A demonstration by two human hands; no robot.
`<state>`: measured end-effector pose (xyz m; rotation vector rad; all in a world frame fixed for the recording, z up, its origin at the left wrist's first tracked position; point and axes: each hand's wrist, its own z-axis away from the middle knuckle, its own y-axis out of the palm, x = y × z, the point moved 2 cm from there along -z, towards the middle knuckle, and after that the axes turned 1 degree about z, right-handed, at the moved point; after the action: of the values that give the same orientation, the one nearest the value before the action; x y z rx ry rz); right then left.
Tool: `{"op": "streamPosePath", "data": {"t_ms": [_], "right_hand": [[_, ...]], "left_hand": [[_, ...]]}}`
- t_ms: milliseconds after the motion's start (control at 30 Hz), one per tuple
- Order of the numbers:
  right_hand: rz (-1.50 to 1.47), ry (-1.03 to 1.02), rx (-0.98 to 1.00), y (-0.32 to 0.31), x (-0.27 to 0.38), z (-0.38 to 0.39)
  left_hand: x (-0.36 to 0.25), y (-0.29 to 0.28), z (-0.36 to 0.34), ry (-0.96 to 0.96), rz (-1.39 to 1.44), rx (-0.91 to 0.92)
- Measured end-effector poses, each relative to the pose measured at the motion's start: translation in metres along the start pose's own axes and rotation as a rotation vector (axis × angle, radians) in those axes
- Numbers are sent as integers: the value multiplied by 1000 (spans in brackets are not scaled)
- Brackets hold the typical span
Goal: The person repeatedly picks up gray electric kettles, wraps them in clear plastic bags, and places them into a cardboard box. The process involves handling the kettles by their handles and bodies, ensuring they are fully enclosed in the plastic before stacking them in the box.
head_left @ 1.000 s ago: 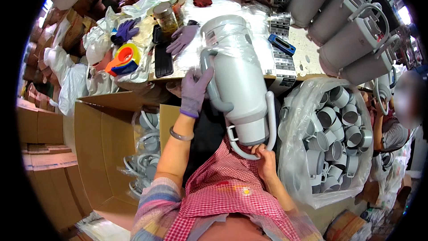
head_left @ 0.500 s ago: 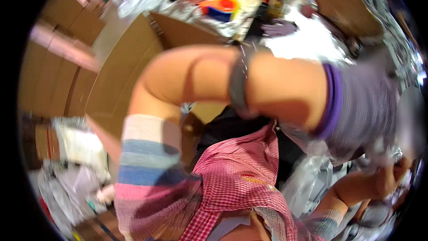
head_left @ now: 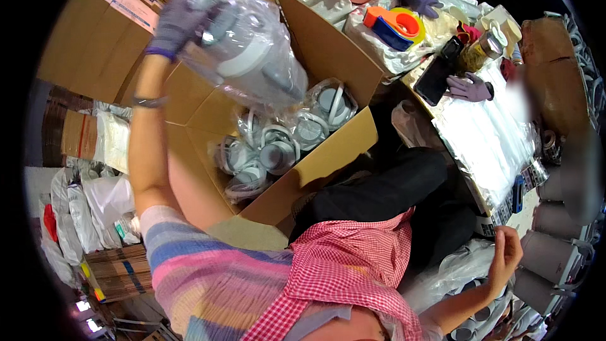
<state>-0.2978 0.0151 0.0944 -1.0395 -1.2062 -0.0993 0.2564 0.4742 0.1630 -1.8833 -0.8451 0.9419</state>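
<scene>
My left hand [head_left: 180, 22], in a grey-purple knit glove, is raised at the upper left. It grips a large grey-and-white tumbler [head_left: 252, 57] with a handle, wrapped in clear plastic, by its upper end. The tumbler is tilted above an open cardboard box [head_left: 328, 173]. Several similar wrapped tumblers [head_left: 278, 151] stand inside the box, their round tops and pale handles showing. Bare, my right hand [head_left: 507, 252] is at the lower right with its fingers loosely bent and apart, nothing seen in it. Grey tumblers [head_left: 540, 256] with handles stand just beyond it.
On the right, a work surface carries white plastic sheets [head_left: 486, 132], a phone [head_left: 434, 81], a purple glove [head_left: 470, 87] and a jar [head_left: 480, 53]. An orange-and-blue tape dispenser [head_left: 396, 28] lies farther back. Stacked cartons [head_left: 95, 38] and bagged goods [head_left: 82, 215] line the left.
My left hand has swung from the far right, across my body, to the upper left, bringing the wrapped tumbler over the box. My right hand is now apart from it.
</scene>
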Motion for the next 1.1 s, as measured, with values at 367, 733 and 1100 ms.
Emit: {"op": "streamPosePath", "data": {"t_ms": [367, 733, 1100], "right_hand": [[463, 376, 14, -82, -70, 36], [703, 292, -1069, -459, -222, 6], [230, 230, -1450, -365, -202, 1]], "left_hand": [[97, 382, 99, -529, 358, 424], [-86, 375, 139, -8, 108, 98], [-278, 276, 152, 107, 842, 217]]}}
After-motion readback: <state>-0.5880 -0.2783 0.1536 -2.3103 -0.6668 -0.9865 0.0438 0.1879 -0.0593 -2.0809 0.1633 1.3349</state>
